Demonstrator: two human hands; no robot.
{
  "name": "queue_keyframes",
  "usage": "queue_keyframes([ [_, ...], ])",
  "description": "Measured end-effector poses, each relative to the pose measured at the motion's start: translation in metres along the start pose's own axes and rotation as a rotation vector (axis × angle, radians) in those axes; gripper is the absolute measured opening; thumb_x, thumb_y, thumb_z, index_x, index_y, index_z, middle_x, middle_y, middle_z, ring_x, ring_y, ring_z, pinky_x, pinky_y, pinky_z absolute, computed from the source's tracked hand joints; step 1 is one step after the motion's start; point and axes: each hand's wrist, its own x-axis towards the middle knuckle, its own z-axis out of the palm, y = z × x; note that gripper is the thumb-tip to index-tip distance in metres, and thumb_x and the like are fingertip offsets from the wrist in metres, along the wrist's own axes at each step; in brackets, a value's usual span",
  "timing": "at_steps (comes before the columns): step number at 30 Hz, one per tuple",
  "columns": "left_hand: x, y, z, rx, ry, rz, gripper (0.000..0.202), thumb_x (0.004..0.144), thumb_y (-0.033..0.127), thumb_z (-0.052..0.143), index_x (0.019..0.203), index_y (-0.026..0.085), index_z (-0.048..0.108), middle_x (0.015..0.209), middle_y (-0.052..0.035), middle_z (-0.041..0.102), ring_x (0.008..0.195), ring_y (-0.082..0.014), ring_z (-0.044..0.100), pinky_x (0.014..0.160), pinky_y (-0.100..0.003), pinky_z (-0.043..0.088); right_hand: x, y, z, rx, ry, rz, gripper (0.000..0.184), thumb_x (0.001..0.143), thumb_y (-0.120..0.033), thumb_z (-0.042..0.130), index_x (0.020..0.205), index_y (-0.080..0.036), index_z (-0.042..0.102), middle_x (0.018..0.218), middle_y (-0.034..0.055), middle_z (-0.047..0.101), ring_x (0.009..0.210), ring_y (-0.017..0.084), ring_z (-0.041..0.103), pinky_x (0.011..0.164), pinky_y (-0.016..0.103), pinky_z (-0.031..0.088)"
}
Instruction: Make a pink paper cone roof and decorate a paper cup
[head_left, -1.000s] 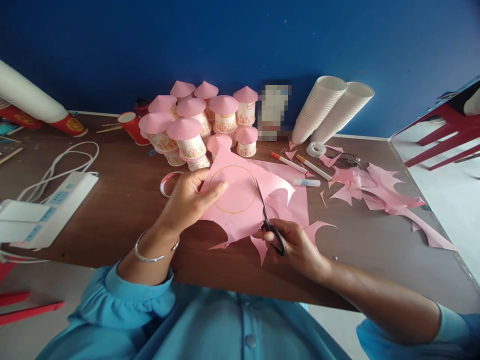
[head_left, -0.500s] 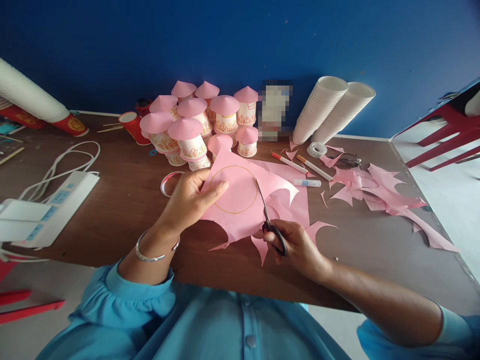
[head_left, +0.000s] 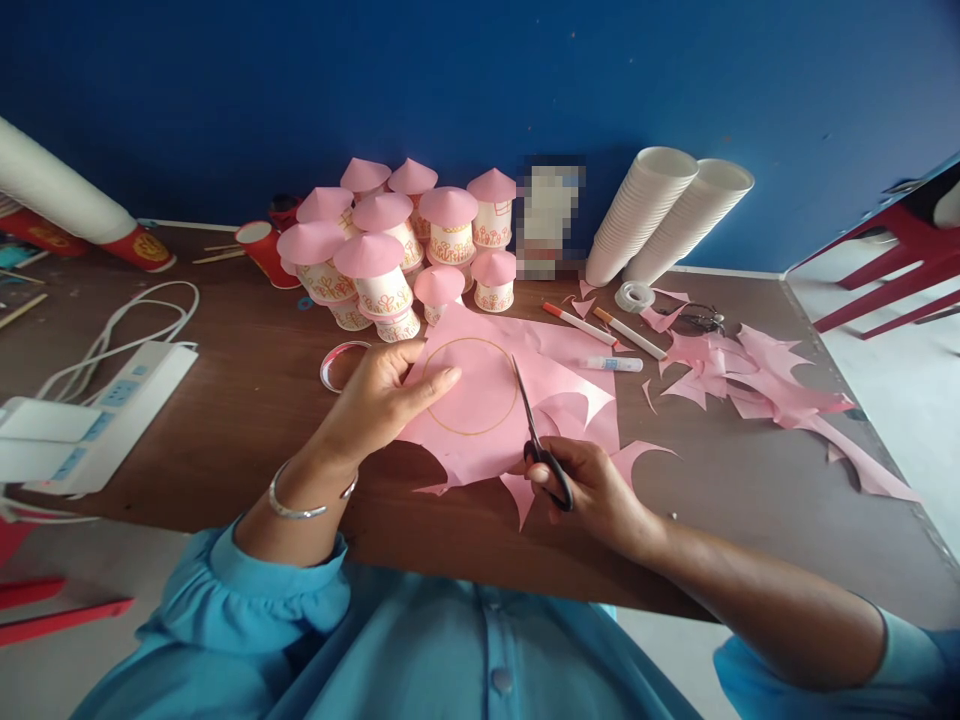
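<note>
My left hand (head_left: 390, 390) grips the left side of a pink paper sheet (head_left: 472, 385), thumb on top and fingers underneath. A circle is drawn on the sheet in a yellowish-brown line, and the lower edge has curved cut-outs. In my right hand (head_left: 589, 485) is a pair of scissors (head_left: 551, 470) with black handles, closed around by the fingers. The blades point away from me and lie at the circle's right edge; whether they are apart is hard to see. More pink paper (head_left: 600, 420) lies beneath and to the right of the sheet.
Paper-cup houses (head_left: 382, 290) with pink cone roofs stand behind the sheet. Stacked white cups (head_left: 641, 215) lean on the blue wall. Markers (head_left: 581, 325), a glue stick (head_left: 611, 364), a tape roll (head_left: 634, 297) and pink scraps (head_left: 750, 375) lie right; a power strip (head_left: 112, 420) lies left.
The sheet has shifted slightly toward me and to the right under my left hand, its top corner lower than before. The scissors have hardly moved.
</note>
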Motion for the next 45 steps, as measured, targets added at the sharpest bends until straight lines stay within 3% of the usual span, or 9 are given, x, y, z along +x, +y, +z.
queue_keyframes([
  [19,0.0008,0.004,-0.0018,0.079,-0.025,-0.013,0.034,0.088,0.04,0.069,0.067,0.018,0.054,0.064,0.0041,0.04,0.064,-0.012,0.036,0.058,-0.027,0.03,-0.0006,-0.0052,0.0017,-0.003,0.024,0.019,0.058,0.086,-0.075,0.07,0.074,-0.02,0.06,0.056,-0.0052,0.051,0.047,0.011,0.051,0.05,0.025,0.039],
  [28,0.0016,0.0034,-0.004,0.052,-0.035,-0.024,0.039,0.087,0.041,0.07,0.064,0.02,0.047,0.065,0.004,0.038,0.065,-0.012,0.035,0.058,-0.027,0.029,0.0013,-0.0037,0.0009,0.007,0.022,0.019,0.056,0.084,-0.071,0.075,0.071,-0.02,0.057,0.055,-0.006,0.051,0.045,0.009,0.05,0.049,0.024,0.038],
  [35,0.0021,0.0051,-0.005,0.068,-0.03,0.0,0.042,0.087,0.038,0.069,0.062,0.021,0.04,0.065,0.0043,0.032,0.064,-0.0112,0.03,0.057,-0.028,0.026,0.001,-0.0045,0.0013,0.016,0.02,0.042,0.057,0.083,-0.073,0.074,0.073,-0.02,0.06,0.055,-0.0056,0.052,0.045,0.01,0.051,0.048,0.024,0.039],
  [45,0.0023,0.0018,-0.0088,0.029,-0.063,-0.054,0.042,0.088,0.045,0.07,0.063,0.02,0.047,0.063,0.003,0.038,0.063,-0.0123,0.035,0.056,-0.028,0.028,0.0029,-0.0048,-0.0004,-0.023,0.003,0.013,0.064,0.081,-0.082,0.07,0.069,-0.021,0.055,0.052,-0.0066,0.048,0.043,0.01,0.048,0.05,0.026,0.04],
])
